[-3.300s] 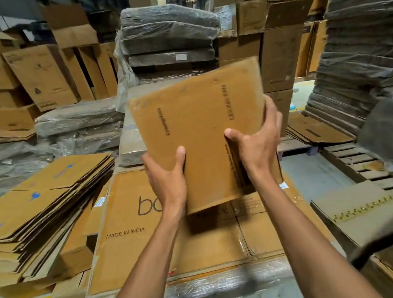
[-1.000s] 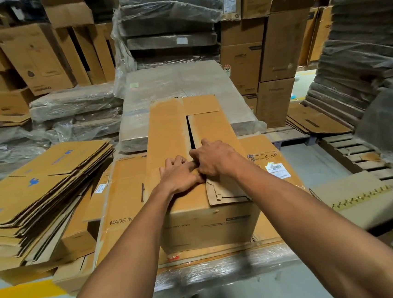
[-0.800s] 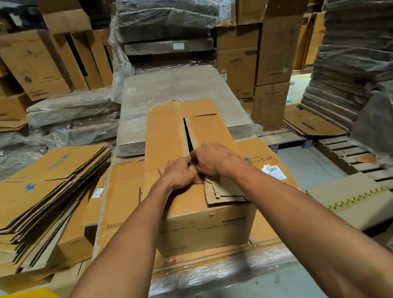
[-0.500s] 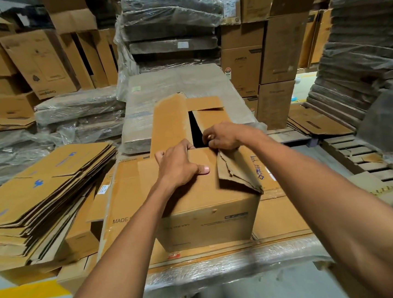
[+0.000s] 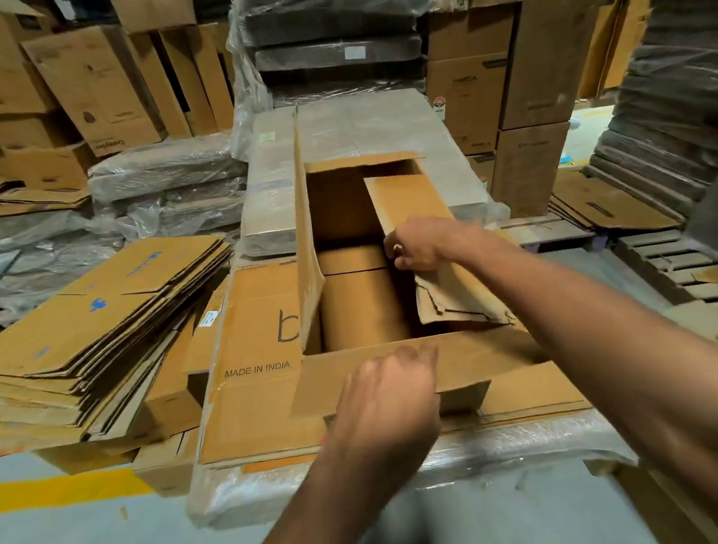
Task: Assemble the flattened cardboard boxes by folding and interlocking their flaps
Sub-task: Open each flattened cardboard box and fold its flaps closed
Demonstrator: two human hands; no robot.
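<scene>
Atop a shrink-wrapped pallet load (image 5: pixel 518 445), a half-built cardboard box (image 5: pixel 337 203) stands mouth up, its four top flaps unlocked. The right hand (image 5: pixel 422 243) reaches in over the box's right side, arm stretched forward, fingers and thumb curled round the inner edge of the right flap (image 5: pixel 412 201), which tilts up and outward. The left flap (image 5: pixel 307 250) stands nearly upright. The left hand (image 5: pixel 386 396), knuckles up and fingers loosely bent, hovers at the near flap (image 5: pixel 480 361) (motion blur hides whether it touches or grips the board). Under the box lies a flat sheet printed "MADE IN INDIA" (image 5: pixel 255 396). Left of the box sits a stack of flattened boxes (image 5: pixel 90 324).
</scene>
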